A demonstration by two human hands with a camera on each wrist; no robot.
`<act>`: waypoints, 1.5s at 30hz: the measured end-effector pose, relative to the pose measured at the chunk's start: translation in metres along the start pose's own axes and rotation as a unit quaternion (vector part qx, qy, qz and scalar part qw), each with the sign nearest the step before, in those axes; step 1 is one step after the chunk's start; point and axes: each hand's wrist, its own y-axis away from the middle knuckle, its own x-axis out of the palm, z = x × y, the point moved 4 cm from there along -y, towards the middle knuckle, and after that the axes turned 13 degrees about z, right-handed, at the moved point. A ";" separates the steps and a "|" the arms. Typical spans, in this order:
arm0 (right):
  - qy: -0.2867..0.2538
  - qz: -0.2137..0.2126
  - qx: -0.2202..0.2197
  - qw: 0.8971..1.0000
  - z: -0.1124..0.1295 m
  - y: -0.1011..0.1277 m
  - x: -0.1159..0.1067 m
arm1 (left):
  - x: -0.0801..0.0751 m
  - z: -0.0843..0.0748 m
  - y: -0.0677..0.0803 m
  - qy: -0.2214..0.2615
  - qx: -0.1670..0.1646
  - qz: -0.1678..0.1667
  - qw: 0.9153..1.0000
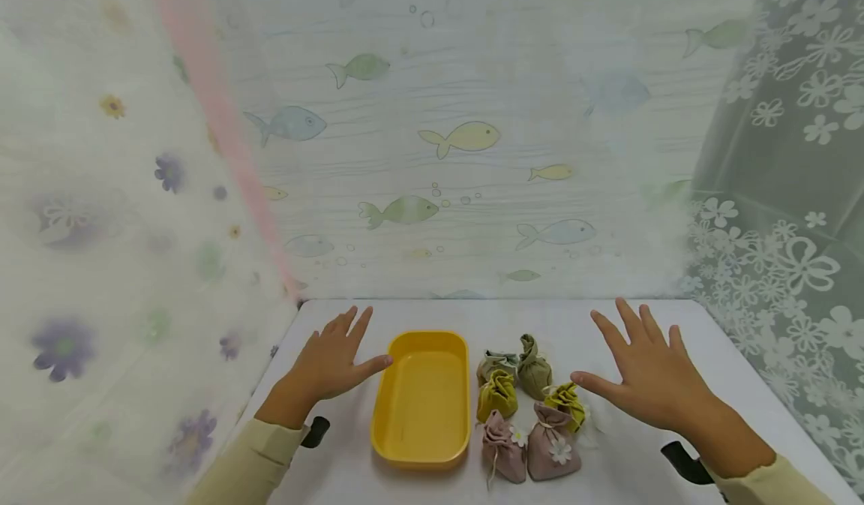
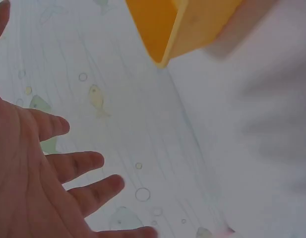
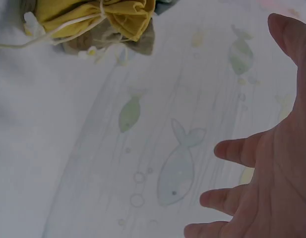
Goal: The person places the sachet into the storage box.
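Note:
My left hand (image 1: 332,362) has its fingers spread over the table, its thumb tip overlapping the left rim of a yellow tray (image 1: 420,464) in the head view. The right hand (image 1: 651,377) is spread likewise, holding nothing, its thumb pointing at several small drawstring pouches. Two of these are mustard yellow: one yellow pouch (image 1: 497,395) on the left, another yellow pouch (image 1: 567,406) nearest my right thumb. At the back stand an olive pouch (image 1: 535,370) and a grey-green pouch (image 1: 489,366). In front are a mauve pouch (image 1: 502,452) and a pink-brown pouch (image 1: 550,456) with a white flower.
The white table (image 1: 324,475) ends at a fish-print curtain (image 1: 466,212) behind it. A flowered curtain (image 1: 101,280) hangs on the left, and a sheer white-flowered curtain (image 1: 796,280) on the right. Black wrist straps (image 1: 685,464) show below the hands.

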 end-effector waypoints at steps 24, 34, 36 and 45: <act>-0.035 -0.044 -0.080 0.995 0.045 0.000 0.029 | 0.060 0.001 -0.013 0.255 -0.010 -0.001 0.967; -0.055 -0.076 -0.109 0.990 0.068 0.001 0.047 | 0.079 0.009 -0.018 0.373 -0.013 -0.015 0.928; -0.060 -0.082 -0.118 0.988 0.072 0.000 0.050 | 0.083 0.011 -0.020 0.401 -0.012 -0.013 0.916; -0.079 -0.098 -0.158 0.979 0.089 -0.003 0.066 | 0.096 0.020 -0.025 0.506 0.004 -0.022 0.862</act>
